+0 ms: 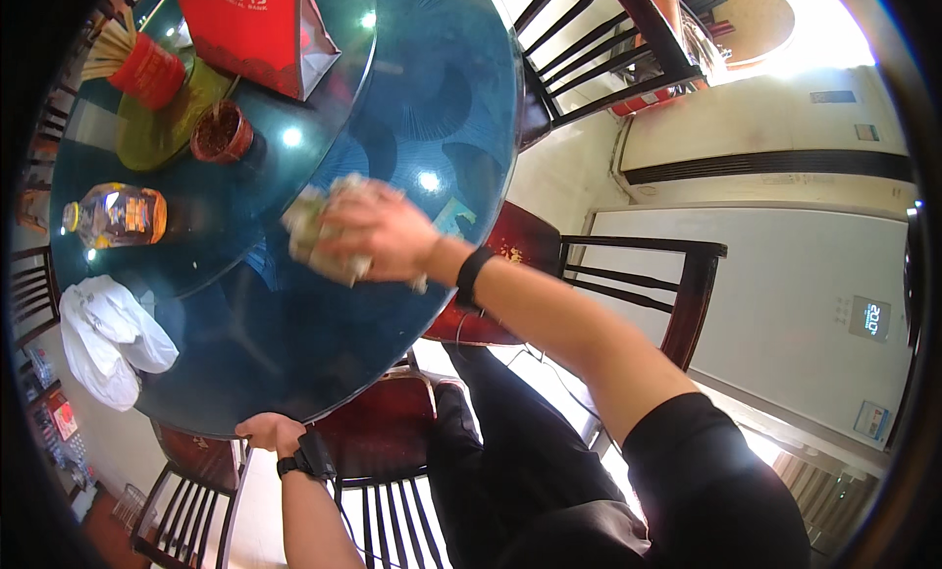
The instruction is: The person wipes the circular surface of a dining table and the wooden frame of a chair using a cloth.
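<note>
My right hand (pixel 379 230) presses a crumpled, pale greenish cloth (pixel 313 238) onto the round blue glass-topped table (pixel 324 333). Motion blurs the hand and the cloth, and the fingers partly cover the cloth. On the near rim of the table rests my left hand (pixel 271 429), its fingers bent around the edge; whether it grips firmly is hard to see. A raised glass turntable (pixel 280 194) takes up the table's middle, its edge close to the cloth.
The turntable carries a bottle of amber liquid (pixel 121 216), a jar of dark red sauce (pixel 221 133), a red holder of chopsticks (pixel 151 72) and a red paper bag (pixel 250 35). A white plastic bag (pixel 110 341) lies at the left rim. Wooden chairs (pixel 375 429) surround the table.
</note>
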### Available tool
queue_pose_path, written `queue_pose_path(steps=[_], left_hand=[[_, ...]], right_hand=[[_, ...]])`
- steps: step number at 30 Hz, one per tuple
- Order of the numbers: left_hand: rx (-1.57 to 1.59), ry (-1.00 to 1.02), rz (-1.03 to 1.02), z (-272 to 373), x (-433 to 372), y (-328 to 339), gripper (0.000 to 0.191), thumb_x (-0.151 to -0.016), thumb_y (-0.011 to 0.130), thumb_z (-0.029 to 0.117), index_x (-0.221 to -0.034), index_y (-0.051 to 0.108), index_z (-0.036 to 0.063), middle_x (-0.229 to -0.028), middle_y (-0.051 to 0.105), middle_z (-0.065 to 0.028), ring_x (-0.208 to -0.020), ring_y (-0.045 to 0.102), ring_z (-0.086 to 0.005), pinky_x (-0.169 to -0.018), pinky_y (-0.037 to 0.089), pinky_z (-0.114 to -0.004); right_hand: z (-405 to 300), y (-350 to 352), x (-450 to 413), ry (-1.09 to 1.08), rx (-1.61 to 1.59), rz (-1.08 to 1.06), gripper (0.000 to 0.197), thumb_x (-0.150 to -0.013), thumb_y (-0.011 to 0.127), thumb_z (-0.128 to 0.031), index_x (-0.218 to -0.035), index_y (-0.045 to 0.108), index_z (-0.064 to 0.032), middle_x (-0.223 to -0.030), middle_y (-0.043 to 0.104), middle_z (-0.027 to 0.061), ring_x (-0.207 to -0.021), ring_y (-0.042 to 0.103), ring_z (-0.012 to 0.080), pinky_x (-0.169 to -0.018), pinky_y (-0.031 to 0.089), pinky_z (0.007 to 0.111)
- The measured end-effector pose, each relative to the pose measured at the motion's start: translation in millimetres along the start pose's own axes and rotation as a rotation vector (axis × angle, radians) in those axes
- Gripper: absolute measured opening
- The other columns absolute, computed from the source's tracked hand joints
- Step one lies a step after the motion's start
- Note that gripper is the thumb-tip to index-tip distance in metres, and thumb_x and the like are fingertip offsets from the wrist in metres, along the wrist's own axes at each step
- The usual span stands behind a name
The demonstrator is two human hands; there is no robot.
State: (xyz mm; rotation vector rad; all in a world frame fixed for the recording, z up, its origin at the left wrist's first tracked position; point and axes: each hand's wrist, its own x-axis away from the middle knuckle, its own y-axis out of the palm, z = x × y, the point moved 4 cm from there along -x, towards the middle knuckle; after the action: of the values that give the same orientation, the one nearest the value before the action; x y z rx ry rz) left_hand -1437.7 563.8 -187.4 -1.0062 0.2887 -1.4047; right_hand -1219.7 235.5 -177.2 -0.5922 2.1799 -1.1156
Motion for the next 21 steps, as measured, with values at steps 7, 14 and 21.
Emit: queue_pose_path(steps=[7,14,21], left_hand=[[-0.343,0.159,0.079,-6.9,-26.9,9.4,0.078,-0.112,0.026,0.052,-0.153,0.046,-0.0125,-0.158,0.05,-0.0337,-0.14,0.056,-0.0499,-0.122,0.045,-0.054],[0.009,-0.09,-0.001,-4.6,-30.9,8.1,0.078,-0.112,0.024,0.053,-0.154,0.052,-0.0065,-0.155,0.059,-0.0204,-0.138,0.058,-0.0372,-0.125,0.04,-0.045],[0.117,-0.054,0.04,-12.0,-50.4,10.9,0.078,-0.112,0.024,0.051,-0.152,0.053,-0.0085,-0.152,0.062,-0.0215,-0.138,0.059,-0.0364,-0.125,0.04,-0.044]], right_hand=[[189.2,-89.7,-36.5,0.275,0.341,0.083,0.058,-0.084,0.086,-0.038,-0.14,0.072,-0.0353,-0.157,0.057,0.0025,-0.152,0.047,0.0316,-0.12,0.038,0.053],[333.9,-142.6,-96.6,0.325,0.338,0.296,0.043,-0.097,0.07,-0.031,-0.136,0.071,-0.0143,-0.143,0.065,0.0188,-0.138,0.054,0.0425,-0.118,0.043,0.052],[375.9,-158.9,-103.4,0.475,0.406,0.473,0.043,-0.097,0.072,-0.032,-0.136,0.072,-0.0142,-0.146,0.067,0.011,-0.134,0.058,0.0407,-0.116,0.044,0.051]])
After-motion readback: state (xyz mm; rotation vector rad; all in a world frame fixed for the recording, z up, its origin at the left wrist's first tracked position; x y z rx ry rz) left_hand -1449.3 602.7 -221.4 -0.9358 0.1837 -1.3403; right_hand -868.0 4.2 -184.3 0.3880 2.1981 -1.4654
